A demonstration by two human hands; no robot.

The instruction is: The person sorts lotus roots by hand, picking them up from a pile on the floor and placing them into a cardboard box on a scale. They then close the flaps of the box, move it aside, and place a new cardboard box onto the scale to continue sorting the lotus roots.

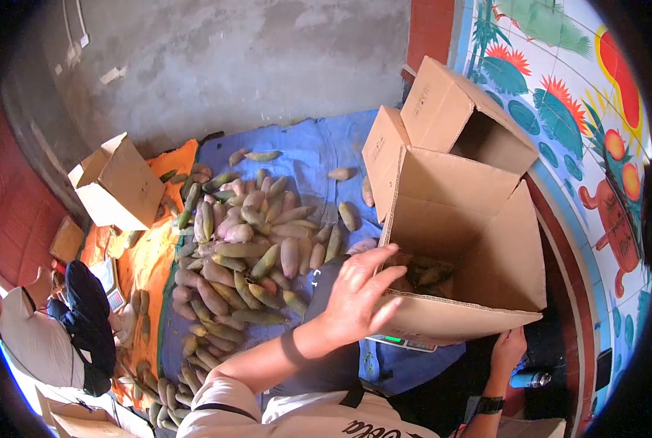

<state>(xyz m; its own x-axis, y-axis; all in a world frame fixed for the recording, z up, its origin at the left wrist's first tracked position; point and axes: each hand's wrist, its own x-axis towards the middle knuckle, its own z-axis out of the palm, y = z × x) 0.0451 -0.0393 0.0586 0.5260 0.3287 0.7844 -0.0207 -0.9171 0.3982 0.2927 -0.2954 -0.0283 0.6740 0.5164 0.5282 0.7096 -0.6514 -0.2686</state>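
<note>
A tall open cardboard box stands in front of me on a small scale with a lit green display. A few greenish vegetables lie in its shaded bottom. My left hand is at the box's near left edge, fingers spread and touching the rim. Low at the near right corner, my right hand grips the box, some of its fingers hidden beneath the cardboard. Left of the box lies a big heap of long, green-and-pinkish radish-like vegetables.
A blue tarp and an orange sheet cover the floor. More cardboard boxes stand behind mine and at far left. Another person crouches at left beside a scale. A blue bottle lies at right.
</note>
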